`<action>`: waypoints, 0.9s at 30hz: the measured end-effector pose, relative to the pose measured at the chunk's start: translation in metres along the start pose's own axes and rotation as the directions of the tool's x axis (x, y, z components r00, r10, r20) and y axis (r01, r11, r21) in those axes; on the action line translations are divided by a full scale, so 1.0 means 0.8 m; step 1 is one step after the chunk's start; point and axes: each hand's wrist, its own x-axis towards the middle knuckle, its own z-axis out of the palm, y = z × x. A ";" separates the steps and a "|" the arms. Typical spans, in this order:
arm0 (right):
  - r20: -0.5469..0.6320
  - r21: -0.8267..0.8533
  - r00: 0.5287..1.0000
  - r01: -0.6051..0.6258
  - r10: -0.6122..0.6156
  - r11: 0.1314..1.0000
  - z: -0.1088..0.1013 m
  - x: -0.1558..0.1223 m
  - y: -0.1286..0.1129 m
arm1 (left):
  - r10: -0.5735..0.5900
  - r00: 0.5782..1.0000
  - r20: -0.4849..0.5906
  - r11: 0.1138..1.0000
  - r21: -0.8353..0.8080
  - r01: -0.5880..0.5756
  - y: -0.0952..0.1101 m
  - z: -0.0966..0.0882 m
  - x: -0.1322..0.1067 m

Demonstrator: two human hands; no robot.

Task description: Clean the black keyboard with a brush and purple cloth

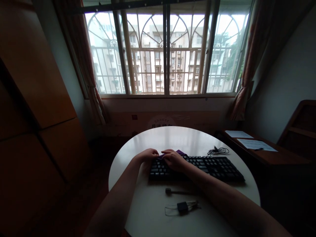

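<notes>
A black keyboard (212, 166) lies across a round white table (172, 135). Both my hands rest at its left end. My left hand (148, 154) has its fingers curled at the keyboard's far left corner. My right hand (174, 159) lies over the keys beside it, fingers bent on a purple cloth (180, 152) that shows between and behind the two hands. How much of the cloth each hand grips is hidden.
A small brush (176, 191) and a black keycap puller with wire loops (183, 207) lie on the table in front of the keyboard. The coiled cable (217, 151) sits behind it. Papers (255, 144) lie on a wooden side table at right. A barred window is ahead.
</notes>
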 end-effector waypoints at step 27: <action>-0.026 -0.042 1.000 -0.004 0.003 0.999 0.000 0.001 0.004 | 0.013 1.000 -0.005 0.999 0.044 -0.013 -0.003 0.001 0.003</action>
